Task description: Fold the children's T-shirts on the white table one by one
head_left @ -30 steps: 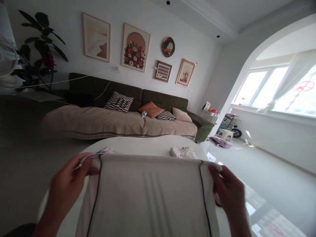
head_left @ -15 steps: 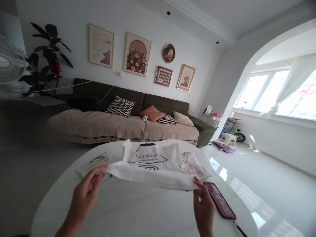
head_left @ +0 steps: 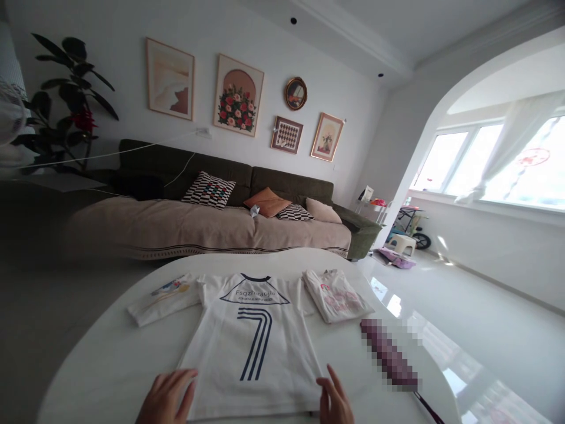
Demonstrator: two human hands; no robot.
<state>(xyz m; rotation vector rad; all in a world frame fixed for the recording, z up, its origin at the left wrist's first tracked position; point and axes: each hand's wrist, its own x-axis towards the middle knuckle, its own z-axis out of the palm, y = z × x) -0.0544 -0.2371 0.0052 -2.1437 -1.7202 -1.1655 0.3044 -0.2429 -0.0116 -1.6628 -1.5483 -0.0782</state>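
Shirt [head_left: 282,353] lies spread on the tabletop [head_left: 119,365], collar pointing away from the person toward the sofa [head_left: 212,227], hem nearest the person. Its long axis runs collar to hem, roughly straight out from the person, and the striped 7 reads upright. Left hand [head_left: 193,380] is at the shirt's left edge near the hem, thumb and fingers apart; right hand [head_left: 324,377] is at the right edge, fingers also parted. Whether either touches cloth is hard to tell. Left of the shirt's collar is a folded top [head_left: 165,297]; right of it, another top [head_left: 339,297]. Half a second ago both hands gripped the raised hem, the 7 mostly hidden; now the shirt is flat.
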